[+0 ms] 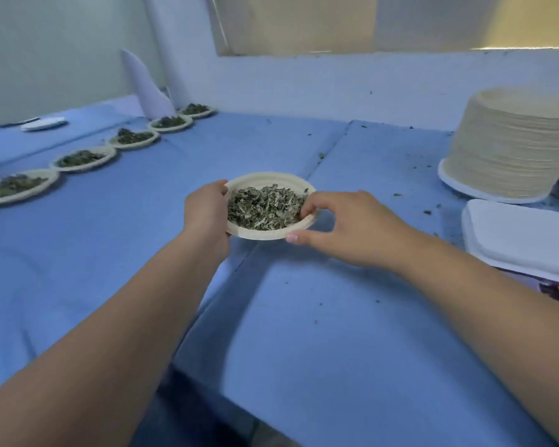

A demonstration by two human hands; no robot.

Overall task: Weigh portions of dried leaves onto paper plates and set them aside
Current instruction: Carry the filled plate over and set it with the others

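A cream paper plate [265,181] heaped with dried green leaves [265,208] is held over the blue table [336,317], near its middle. My left hand [207,214] grips the plate's left rim. My right hand [346,227] pinches the right rim, thumb under the edge and fingers curled over it beside the leaves. A scale with a white pan [523,237] sits at the right edge. Several filled plates [81,159] stand in a row along the left, running toward the far wall.
A tall stack of unused paper plates [510,150] rests on a white tray at the right, behind the scale. Leaf crumbs are scattered around it. A folded white paper [146,88] stands at the back left, near an unfilled white plate [44,124].
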